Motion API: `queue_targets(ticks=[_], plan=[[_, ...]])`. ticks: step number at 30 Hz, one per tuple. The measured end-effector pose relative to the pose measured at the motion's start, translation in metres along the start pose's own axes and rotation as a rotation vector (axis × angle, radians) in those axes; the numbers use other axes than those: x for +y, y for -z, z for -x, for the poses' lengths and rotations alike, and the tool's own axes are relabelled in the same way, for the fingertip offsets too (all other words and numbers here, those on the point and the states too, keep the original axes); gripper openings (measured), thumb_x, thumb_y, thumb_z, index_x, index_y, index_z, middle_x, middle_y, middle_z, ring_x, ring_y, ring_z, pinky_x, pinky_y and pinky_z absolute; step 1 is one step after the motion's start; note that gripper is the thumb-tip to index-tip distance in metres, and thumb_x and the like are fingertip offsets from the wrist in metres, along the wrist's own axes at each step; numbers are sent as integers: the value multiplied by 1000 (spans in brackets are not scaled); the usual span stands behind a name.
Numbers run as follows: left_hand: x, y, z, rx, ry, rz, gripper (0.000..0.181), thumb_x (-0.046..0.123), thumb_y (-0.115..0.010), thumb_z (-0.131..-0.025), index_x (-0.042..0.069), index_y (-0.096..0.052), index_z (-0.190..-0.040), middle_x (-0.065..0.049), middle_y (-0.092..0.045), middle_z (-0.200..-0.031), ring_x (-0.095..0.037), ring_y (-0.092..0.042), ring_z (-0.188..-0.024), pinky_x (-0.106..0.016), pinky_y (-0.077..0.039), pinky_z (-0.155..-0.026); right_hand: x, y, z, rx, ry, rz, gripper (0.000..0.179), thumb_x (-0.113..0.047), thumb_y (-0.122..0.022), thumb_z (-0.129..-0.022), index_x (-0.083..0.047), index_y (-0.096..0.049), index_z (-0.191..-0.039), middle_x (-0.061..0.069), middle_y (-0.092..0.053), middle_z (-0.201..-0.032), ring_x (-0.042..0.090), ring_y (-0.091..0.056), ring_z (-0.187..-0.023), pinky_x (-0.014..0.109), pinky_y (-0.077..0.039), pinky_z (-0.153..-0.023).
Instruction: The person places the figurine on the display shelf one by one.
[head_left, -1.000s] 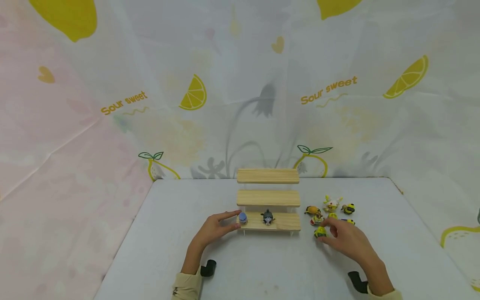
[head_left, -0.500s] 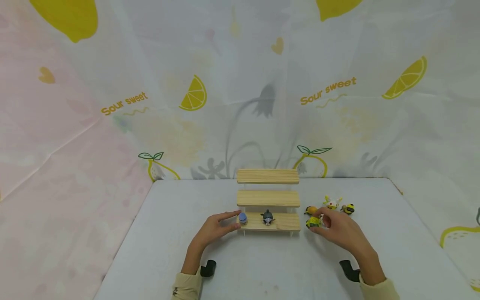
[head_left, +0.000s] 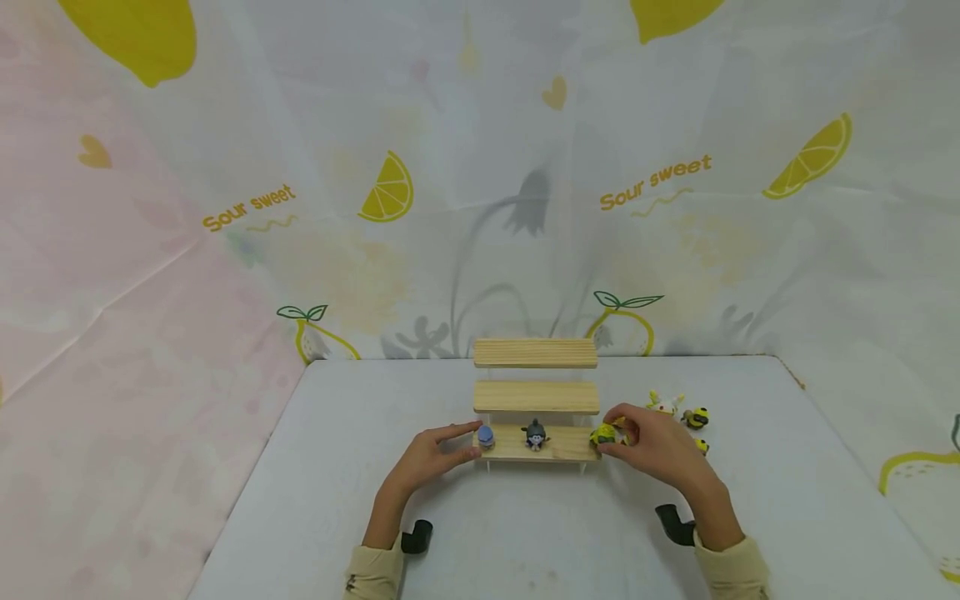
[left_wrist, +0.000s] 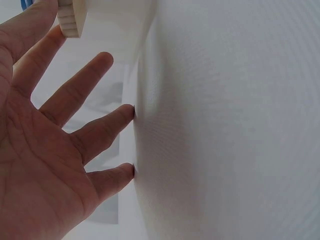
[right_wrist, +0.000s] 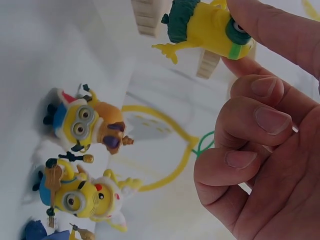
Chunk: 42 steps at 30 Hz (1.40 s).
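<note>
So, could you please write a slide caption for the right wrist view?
Right hand pinching a yellow figurine in its fingers, with other figurines on the white table.

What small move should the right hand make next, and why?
Probably lower the green-skirted minion figurine onto the bottom shelf, near its right end: the right hand pinches it there, feet end lowest, and bare wood lies between it and the gray-capped figurine.

The yellow figure [right_wrist: 207, 31] looks smooth plastic, the shelf [head_left: 536, 396] grained wood, the backdrop [head_left: 465, 108] creased cloth.
</note>
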<state>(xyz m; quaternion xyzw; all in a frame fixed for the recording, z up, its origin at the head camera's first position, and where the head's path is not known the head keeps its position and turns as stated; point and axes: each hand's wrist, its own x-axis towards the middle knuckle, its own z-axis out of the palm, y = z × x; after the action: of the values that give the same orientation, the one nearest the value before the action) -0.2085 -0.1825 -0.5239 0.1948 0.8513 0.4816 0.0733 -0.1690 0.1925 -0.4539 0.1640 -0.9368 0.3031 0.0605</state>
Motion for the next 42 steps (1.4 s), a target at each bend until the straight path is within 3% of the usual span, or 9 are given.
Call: queue_targets(ticks=[18, 34, 42], plan=[[0, 0, 0, -5, -17, 10, 47, 42, -75, -87, 29, -66, -131, 7, -60, -134, -26, -46, -134, -55, -34, -110, -9, -10, -14, -60, -15, -4, 31, -31, -85, -78, -18, -69, -101, -9, -44, -64, 6, -36, -53, 24, -30, -48], [-1, 0, 0, -6, -24, 11, 47, 41, -75, -88, 28, -66, -132, 7, -60, -134, -26, -46, -134, -54, -34, -110, -8, -15, -13, -43, 19, -9, 31, -29, -85, -79, -18, -69, -104, -11, -44, -64, 4, -36, -52, 24, -32, -47], [0, 1, 0, -5, -16, 1, 48, 43, -75, -87, 28, -66, -132, 6, -60, -134, -26, -46, -134, -54, -35, -109, -8, -16, -13, -66, -15, -27, 37, -31, -85, -78, -18, -68, -108, -9, -44, -64, 6, -37, -52, 24, -32, -47]])
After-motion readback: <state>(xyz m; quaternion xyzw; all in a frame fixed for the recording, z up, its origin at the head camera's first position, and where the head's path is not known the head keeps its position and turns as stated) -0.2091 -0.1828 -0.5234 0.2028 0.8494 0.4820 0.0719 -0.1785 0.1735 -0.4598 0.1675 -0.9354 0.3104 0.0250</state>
